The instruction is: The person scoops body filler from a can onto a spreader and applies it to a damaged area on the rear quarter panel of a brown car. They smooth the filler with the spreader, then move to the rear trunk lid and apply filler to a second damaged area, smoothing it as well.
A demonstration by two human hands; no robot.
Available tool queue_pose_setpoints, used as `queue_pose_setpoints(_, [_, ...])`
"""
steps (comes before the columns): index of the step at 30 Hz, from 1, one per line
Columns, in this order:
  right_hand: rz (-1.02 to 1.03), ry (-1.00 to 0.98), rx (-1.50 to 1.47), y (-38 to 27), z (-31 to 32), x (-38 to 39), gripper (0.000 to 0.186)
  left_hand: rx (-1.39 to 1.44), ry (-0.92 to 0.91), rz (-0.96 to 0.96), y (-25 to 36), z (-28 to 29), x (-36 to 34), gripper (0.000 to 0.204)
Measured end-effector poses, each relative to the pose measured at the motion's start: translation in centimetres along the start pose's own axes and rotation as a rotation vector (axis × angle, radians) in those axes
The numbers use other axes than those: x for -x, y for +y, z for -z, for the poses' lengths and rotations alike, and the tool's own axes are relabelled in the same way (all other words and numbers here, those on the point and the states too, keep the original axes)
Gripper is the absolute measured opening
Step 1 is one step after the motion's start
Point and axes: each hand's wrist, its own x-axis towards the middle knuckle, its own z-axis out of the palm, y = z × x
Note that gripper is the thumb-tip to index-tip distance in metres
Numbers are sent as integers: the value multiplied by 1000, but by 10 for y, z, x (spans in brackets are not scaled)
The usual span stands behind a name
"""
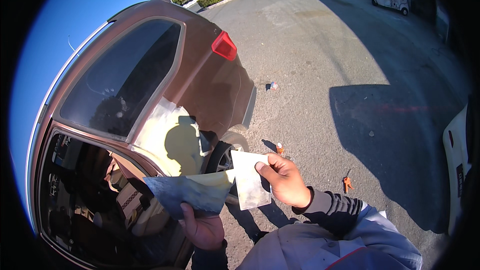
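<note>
My left hand [204, 229] grips the lower edge of a dark grey-blue putty board [190, 194], its thumb on the face. Pale yellow filler [220, 177] is smeared along the board's upper right side. In my right hand [289, 180], pinched between thumb and fingers, is a flat, whitish putty spreader [250, 182] with grey smears. Its left edge meets or overlaps the board's right end; I cannot tell which. Beyond them, a brown car [205, 80] carries a broad pale yellow filler patch [152, 127] above its rear wheel [220, 155]. A shadow falls across the patch.
The car's door window [90, 195] is at my left. On the pavement [300, 110] lie an orange trigger-handled tool [348, 184], a small orange object [279, 148] and a small red-white-blue item [273, 86]. A white vehicle [457, 165] stands at the right edge.
</note>
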Motion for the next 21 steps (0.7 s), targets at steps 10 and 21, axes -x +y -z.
queue_pose_setpoints(10, [111, 112, -283, 0, -18, -5, 19, -339, -304, 33, -11, -22, 23, 49])
queue_pose_setpoints(21, [308, -82, -758, -28, 1, 4, 33, -116, -116, 78, 9, -15, 1, 51])
